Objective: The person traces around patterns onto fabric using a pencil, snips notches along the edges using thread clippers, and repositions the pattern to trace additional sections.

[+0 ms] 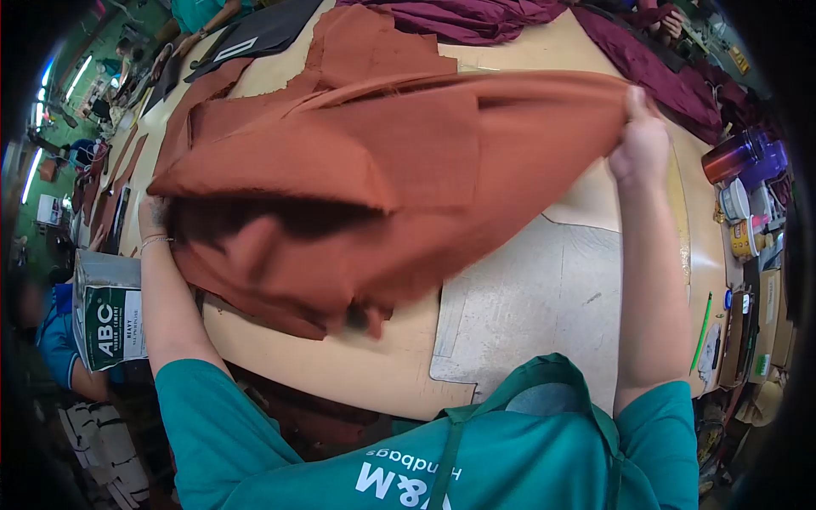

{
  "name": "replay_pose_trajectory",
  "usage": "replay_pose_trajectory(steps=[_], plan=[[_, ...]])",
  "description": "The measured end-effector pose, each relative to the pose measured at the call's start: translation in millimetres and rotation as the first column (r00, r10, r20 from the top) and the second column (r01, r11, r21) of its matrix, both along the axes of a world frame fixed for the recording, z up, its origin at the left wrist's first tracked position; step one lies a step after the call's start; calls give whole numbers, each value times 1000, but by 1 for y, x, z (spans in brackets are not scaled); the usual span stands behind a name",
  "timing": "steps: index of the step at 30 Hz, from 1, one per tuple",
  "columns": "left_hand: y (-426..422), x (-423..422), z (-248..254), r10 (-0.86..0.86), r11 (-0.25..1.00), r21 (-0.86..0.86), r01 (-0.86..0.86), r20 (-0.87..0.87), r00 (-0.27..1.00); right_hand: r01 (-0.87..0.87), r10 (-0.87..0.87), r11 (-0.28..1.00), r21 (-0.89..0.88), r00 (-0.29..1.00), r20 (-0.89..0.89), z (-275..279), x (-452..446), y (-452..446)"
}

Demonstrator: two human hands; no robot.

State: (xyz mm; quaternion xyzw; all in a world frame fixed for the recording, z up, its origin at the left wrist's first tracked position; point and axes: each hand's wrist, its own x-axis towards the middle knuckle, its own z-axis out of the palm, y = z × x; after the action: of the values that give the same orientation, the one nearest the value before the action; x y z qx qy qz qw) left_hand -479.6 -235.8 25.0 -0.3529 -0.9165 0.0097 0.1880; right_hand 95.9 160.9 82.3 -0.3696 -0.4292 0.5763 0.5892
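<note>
A large rust-brown leather sheet [544, 140] spreads across the worktable, folded and lifted on the right, with blurred folds toward the front. My right hand [642, 144] is closed on its upper right edge, thumb on top, holding that edge up and pulled taut. At the sheet's left edge is my left hand [153, 217], partly under a fold; its fingers are hidden, so its grip does not show. Ragged edges of the same brown material stick out at the back. Below the raised part lies a grey flat panel [531, 297] with cut corners.
An ABC rubber cement can [112, 323] stands by my left forearm. Maroon fabric [646, 68] and black pieces [255, 38] lie at the far side. Along the right are a purple-orange tumbler [735, 157], tubs [744, 238] and a green pencil [702, 331]. Other people are at the edges.
</note>
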Motion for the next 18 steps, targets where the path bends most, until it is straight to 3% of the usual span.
replay_pose_trajectory(steps=[1,2,3,4,5,6,7,8,10,11,13,16,18], plan=[[-8,5,-1,-41,996,73,44,-42,998,-8,-13,992,-127,986,-164,-5,21,33],[-11,9,-1,-78,985,144,90,-89,993,129,-137,987,-95,987,-89,-4,44,57],[-8,13,1,-31,985,167,44,-79,996,125,-143,986,-107,973,-183,-2,67,68],[-5,22,2,22,982,188,-9,-66,998,64,-66,998,-23,994,-89,-16,109,98],[-2,34,1,82,974,214,-70,-48,995,-116,118,993,34,991,-56,-30,162,128],[4,47,10,242,946,198,-258,103,965,-35,35,999,2,998,51,-34,208,142],[11,49,14,331,920,166,-356,162,930,-107,108,994,-36,994,34,-53,281,177],[11,43,14,390,900,136,-414,173,904,-32,37,998,-51,994,99,-63,339,194],[3,25,13,479,862,90,-498,173,860,240,-203,946,-218,962,183,-44,364,155],[1,11,14,500,852,81,-518,168,849,367,-305,919,-142,893,330,-51,408,163],[-11,-12,17,541,831,43,-555,174,823,587,-498,810,-7,693,522,-49,434,140],[-26,-42,25,585,805,-5,-594,180,791,458,-496,793,403,100,862,-67,479,121],[-32,-54,33,580,808,18,-589,153,800,369,-356,821,435,-265,896,-71,496,114]])
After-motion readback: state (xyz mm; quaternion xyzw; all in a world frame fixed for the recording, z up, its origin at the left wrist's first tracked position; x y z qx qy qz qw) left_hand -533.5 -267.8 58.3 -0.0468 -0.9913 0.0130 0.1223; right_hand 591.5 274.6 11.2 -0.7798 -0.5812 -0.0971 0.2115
